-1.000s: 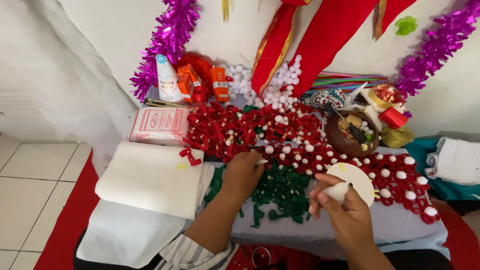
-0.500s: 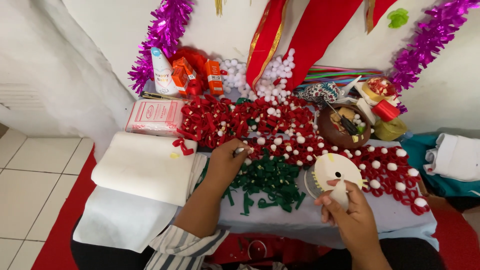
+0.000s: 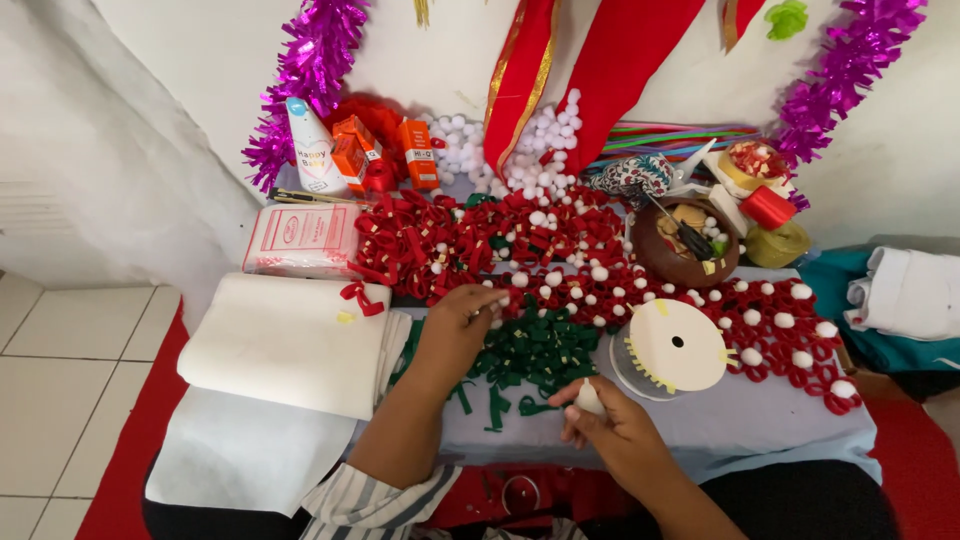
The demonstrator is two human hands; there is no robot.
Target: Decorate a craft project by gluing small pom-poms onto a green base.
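Note:
My left hand [image 3: 458, 320] reaches forward to the edge of a heap of red ribbon loops [image 3: 450, 240], its fingertips pinched at a small piece there. My right hand [image 3: 610, 425] is near the table's front edge and grips a small white egg-shaped object [image 3: 589, 399]. Between the hands lies a pile of green ribbon loops [image 3: 530, 350]. A round cream disc with yellow tabs [image 3: 677, 344] sits just right of my right hand. White pompoms [image 3: 545, 150] are scattered over the red loops.
A folded white cloth [image 3: 285, 340] lies at the left. A pink packet [image 3: 303, 238], orange boxes [image 3: 418, 152] and a white bottle [image 3: 310, 145] stand behind. A brown bowl with scissors [image 3: 685, 245] is at the right. Purple tinsel [image 3: 315, 70] and red ribbons [image 3: 620, 60] hang on the wall.
My right hand has left the cream disc and drawn back toward the front edge with the white object. My left hand stays at the red loops.

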